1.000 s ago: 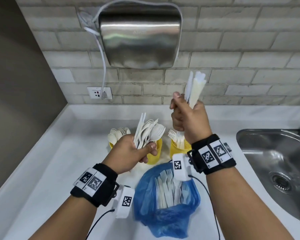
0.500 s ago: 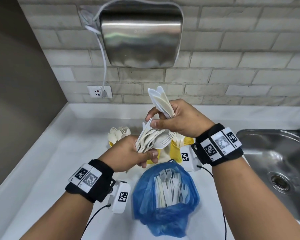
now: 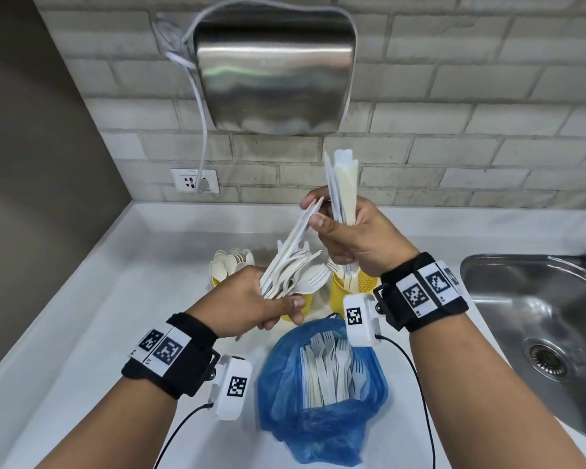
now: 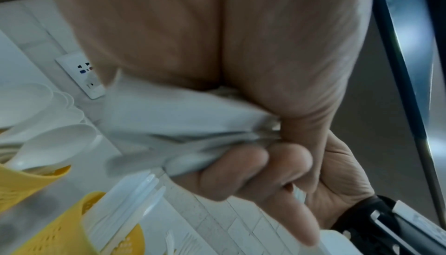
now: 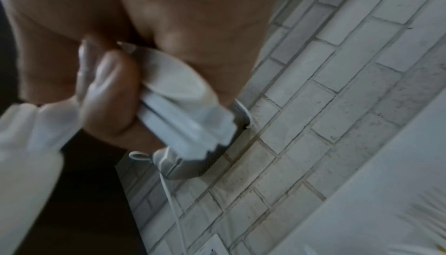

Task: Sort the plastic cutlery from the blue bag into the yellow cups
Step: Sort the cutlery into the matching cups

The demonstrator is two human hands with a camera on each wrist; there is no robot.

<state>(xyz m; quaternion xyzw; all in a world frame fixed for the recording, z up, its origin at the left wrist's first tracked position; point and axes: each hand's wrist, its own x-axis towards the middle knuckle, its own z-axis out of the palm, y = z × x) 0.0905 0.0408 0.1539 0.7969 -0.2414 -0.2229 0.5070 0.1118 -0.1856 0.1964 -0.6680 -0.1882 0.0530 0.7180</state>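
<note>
Two grips busy: left hand (image 3: pixel 247 301) clutches mixed cutlery bundle (image 3: pixel 293 272) above yellow cups (image 3: pixel 352 289); right hand (image 3: pixel 356 238) holds knives (image 3: pixel 342 184), pinching another. Pull straight, w/o dragging neighbours. Blue bag (image 3: pixel 322 424) on bench.

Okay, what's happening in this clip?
A person is sorting white plastic cutlery at a counter. The left hand grips a mixed bunch; the right hand holds a bundle of knives upright and pinches another piece out of that bunch. The blue bag still holds forks, and the yellow cups are partly filled.
</note>
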